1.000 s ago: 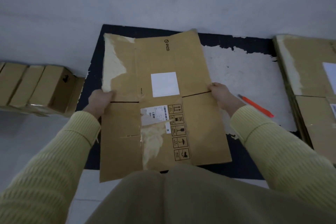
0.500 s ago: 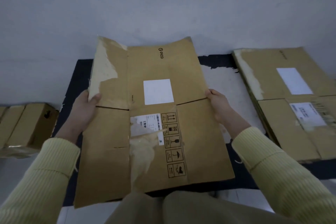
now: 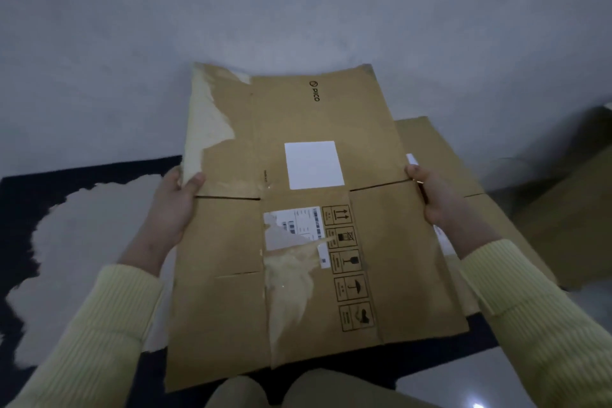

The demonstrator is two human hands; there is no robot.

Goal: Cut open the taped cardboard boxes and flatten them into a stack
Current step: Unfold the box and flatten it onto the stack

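Between the left hand (image 3: 172, 205) and right hand (image 3: 433, 199), each gripping a side edge, one flattened box (image 3: 298, 225) hangs partly over the stack (image 3: 440, 142) under the right hand, apparently just needing laying down

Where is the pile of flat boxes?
In the head view, the pile lies on the right, partly hidden behind the flattened box that the left hand and right hand hold, just beyond the right hand.

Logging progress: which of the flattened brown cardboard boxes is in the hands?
The PICO-printed flattened brown cardboard box with the blank white label: left hand and right hand grip its side edges. The other flattened box lies beneath, to its right.
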